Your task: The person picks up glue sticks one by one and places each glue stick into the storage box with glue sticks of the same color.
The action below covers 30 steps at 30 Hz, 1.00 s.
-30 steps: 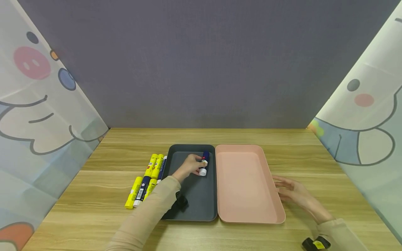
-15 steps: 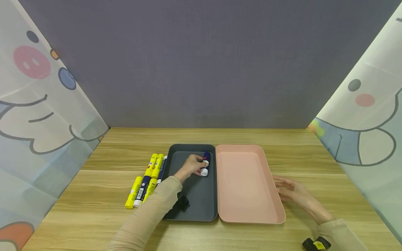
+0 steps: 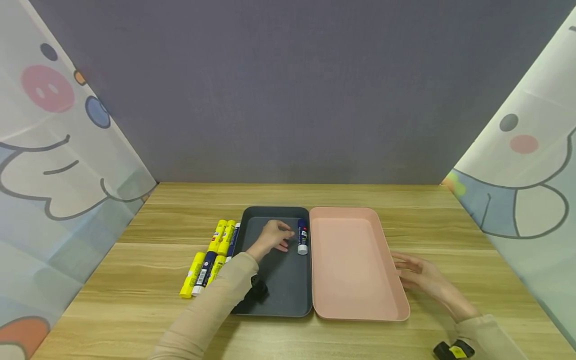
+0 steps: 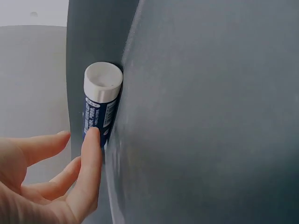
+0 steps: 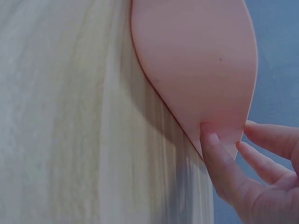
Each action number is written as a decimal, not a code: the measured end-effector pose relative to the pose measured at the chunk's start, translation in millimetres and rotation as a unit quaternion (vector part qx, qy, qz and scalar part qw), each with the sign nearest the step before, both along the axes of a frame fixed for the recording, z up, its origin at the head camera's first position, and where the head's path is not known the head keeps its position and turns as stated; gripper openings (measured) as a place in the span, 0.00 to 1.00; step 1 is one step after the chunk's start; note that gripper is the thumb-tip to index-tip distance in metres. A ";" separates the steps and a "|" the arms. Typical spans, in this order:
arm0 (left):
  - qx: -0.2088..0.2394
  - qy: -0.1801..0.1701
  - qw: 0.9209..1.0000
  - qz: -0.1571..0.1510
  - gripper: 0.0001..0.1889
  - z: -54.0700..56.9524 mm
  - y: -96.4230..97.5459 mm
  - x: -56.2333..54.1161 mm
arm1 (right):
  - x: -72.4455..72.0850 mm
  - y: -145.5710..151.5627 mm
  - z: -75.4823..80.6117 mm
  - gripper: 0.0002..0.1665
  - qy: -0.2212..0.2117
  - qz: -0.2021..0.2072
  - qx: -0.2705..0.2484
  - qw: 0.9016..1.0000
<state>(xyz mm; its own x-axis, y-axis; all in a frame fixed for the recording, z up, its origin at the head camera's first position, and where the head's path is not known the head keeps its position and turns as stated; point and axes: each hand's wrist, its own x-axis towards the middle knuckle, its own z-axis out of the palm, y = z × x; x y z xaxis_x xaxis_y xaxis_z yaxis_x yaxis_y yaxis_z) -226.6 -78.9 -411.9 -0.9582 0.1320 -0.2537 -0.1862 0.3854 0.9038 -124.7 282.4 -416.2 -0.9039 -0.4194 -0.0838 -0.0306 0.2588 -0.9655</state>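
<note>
A navy glue stick (image 3: 302, 237) with a white end lies along the right inner wall of the dark grey tray (image 3: 270, 306). My left hand (image 3: 273, 236) hovers just left of it, fingers spread and holding nothing. In the left wrist view, one fingertip overlaps the lower part of the glue stick (image 4: 99, 112), whose white end points up the view. My right hand (image 3: 418, 274) is at the right side of the pink tray (image 3: 351, 265). Seen from the right wrist, the thumb touches that tray's outer wall (image 5: 196, 70) and two fingertips are right at its rim.
Left of the grey tray, yellow glue sticks (image 3: 192, 275) and navy ones (image 3: 204, 272) lie in two rows on the wooden table (image 3: 135, 280), partly covered by the left sleeve. Both trays stand side by side. A dark grey panel (image 3: 297, 100) rises behind the table.
My left hand has let go of the navy glue stick and drawn slightly left. The glue stick has shifted right, against the tray wall. The right hand has stayed put.
</note>
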 end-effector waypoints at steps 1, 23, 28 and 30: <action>-0.003 0.002 1.000 -0.002 0.15 1.4 -0.7 0.8 | -0.1 0.2 -0.1 0.30 -0.002 -0.002 0.000 1.000; -0.065 0.040 0.996 -0.042 0.13 28.6 -14.2 16.5 | 0.1 1.1 0.9 0.32 -0.022 -0.020 0.002 1.000; -0.077 0.058 0.994 -0.051 0.13 33.0 -17.2 19.8 | -0.1 0.8 0.6 0.31 -0.021 -0.019 0.000 1.000; -0.080 0.064 0.993 -0.054 0.14 34.9 -18.9 21.3 | 0.1 0.6 0.6 0.31 -0.021 -0.017 -0.001 1.000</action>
